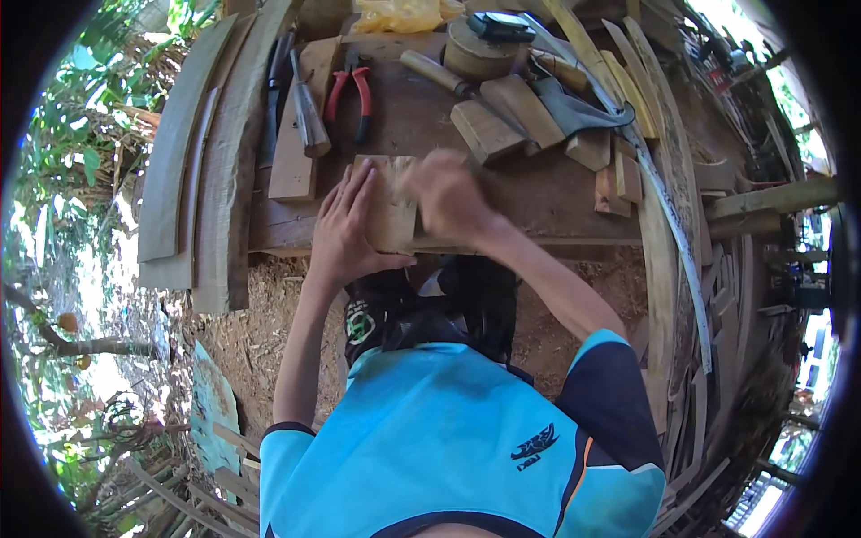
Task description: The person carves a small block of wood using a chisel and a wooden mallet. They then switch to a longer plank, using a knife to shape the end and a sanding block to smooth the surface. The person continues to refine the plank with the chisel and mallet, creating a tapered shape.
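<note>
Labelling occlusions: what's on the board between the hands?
Left fingers on the board at left; blurred right hand over its upper right. Anything under that hand is hidden.

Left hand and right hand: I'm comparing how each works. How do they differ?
The left hand is sharp; the right hand is blurred. The left hand stretches its fingers along the left of the wooden block; the right hand looks curled, at the block's right. Both are bare.
</note>
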`<action>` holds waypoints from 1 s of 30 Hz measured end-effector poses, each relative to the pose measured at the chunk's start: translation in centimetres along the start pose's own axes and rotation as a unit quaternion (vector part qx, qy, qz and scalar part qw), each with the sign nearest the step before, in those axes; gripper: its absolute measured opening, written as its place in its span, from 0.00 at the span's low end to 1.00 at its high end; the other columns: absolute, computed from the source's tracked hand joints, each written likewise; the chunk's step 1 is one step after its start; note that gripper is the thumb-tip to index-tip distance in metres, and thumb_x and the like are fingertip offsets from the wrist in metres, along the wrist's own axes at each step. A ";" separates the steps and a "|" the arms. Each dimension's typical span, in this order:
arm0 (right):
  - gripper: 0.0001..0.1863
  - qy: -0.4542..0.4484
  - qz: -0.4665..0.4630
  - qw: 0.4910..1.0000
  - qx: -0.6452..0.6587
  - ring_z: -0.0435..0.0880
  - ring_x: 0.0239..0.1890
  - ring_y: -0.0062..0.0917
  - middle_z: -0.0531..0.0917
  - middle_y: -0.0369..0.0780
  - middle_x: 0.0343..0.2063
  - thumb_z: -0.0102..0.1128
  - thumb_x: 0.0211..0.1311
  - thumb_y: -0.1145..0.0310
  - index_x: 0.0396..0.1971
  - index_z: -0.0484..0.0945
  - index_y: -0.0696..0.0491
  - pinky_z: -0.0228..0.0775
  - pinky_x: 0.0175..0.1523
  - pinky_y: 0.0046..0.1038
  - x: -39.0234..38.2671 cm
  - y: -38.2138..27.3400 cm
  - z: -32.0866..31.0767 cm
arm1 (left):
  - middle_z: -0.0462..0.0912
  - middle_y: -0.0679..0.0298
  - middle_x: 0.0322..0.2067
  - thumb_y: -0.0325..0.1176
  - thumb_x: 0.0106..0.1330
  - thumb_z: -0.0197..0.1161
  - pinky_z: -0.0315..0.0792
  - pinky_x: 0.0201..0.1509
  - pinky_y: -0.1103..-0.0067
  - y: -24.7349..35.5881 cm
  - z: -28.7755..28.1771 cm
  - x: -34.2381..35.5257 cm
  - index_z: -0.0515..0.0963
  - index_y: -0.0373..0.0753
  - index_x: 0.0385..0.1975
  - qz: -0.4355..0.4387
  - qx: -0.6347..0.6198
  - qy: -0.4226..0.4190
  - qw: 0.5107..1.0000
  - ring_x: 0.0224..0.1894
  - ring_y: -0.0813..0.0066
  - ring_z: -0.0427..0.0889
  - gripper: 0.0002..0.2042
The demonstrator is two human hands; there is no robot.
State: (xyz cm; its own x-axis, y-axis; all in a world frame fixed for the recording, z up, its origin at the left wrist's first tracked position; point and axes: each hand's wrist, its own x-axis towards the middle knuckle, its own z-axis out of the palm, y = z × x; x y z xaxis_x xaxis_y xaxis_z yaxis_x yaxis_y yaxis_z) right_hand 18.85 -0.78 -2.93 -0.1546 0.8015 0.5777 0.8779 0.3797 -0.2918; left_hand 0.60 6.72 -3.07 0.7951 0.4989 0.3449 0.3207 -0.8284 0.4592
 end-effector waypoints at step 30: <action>0.13 -0.071 0.291 0.891 0.341 0.78 0.36 0.19 0.82 0.47 0.33 0.50 0.55 0.78 0.41 0.74 0.63 0.68 0.42 0.23 0.6 -1.4 -3.0 | 0.59 0.53 0.61 0.55 0.24 0.74 0.54 0.65 0.66 0.3 -0.1 -0.4 0.59 0.30 0.58 -0.002 -0.030 -0.007 1.000 0.63 0.53 0.57 0.56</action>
State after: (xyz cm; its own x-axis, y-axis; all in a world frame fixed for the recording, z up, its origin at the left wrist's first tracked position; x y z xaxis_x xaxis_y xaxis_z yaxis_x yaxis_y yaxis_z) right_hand 18.92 -2.21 0.07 0.1381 0.9863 0.0899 0.3557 0.0353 -0.9339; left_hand 0.27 6.32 -2.99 0.8004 0.4990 0.3322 0.2932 -0.8092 0.5091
